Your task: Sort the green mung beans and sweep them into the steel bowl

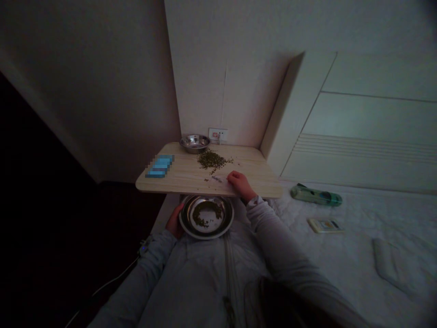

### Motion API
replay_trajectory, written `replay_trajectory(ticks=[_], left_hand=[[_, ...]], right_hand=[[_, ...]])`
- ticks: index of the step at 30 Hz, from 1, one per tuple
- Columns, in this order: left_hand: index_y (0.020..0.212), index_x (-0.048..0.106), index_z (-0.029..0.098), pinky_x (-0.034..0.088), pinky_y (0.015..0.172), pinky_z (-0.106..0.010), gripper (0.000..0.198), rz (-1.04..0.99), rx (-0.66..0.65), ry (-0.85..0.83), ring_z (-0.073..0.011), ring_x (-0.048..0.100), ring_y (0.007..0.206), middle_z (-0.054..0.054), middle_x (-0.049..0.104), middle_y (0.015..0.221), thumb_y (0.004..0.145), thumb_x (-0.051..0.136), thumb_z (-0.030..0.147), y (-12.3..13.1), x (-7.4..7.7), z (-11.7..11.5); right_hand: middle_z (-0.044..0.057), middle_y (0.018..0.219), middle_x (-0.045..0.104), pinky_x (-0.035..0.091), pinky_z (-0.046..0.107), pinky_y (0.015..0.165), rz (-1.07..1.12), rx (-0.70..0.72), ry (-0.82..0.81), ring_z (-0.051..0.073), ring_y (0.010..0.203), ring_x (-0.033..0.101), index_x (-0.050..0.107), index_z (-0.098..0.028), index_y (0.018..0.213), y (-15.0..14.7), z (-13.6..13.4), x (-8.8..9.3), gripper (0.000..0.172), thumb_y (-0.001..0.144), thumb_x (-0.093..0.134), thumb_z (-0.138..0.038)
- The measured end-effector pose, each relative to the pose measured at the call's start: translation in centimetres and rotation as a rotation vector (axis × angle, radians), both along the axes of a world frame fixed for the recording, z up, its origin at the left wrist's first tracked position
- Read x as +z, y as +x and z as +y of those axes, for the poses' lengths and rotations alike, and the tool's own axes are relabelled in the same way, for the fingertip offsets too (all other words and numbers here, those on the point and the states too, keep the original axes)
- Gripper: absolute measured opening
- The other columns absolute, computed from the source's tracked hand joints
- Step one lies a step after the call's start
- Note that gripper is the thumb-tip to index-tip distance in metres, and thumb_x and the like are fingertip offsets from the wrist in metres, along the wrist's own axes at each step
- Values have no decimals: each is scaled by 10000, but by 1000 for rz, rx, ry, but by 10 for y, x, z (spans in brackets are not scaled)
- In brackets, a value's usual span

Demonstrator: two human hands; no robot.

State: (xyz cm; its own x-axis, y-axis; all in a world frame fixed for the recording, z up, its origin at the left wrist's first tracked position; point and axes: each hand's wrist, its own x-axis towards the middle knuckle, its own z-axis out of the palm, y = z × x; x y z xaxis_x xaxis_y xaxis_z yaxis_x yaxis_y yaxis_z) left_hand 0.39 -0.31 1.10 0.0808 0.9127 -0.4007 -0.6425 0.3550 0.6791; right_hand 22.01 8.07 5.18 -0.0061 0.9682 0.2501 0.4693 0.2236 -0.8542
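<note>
My left hand [175,222] is closed on the left rim of a steel bowl [206,236], which sits at my lap under the table's front edge. Small green beans [201,219], like mung beans, lie in a ring on its bottom. Over the front right of the wooden table [177,182] is my right hand [240,183], its fingers curled together; whatever they may hold is hidden. Just left of its fingertips lies a short row of beans [216,178]. Farther back spreads a loose pile of green beans [211,160].
A second steel bowl [195,143] stands at the table's back left. A blurred blue rectangle [160,166] lies on the left side. A wall socket [217,134] is behind. On the bed at right are a green bottle [316,195] and a phone-like object [325,225].
</note>
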Motion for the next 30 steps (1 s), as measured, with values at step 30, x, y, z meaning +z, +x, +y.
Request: replay_trajectory(ticks=[30], left_hand=[[781,639,126,398,836,-298,297,-14,-35,-5,-198,561,895,-61,676,770,748,374,258,0,1,-1]], right_hand=[[-35,495,465,280,196,507,-145,18,-20,73,513,393,479,-155,523,-2,2,-4,147,610,407,-248]])
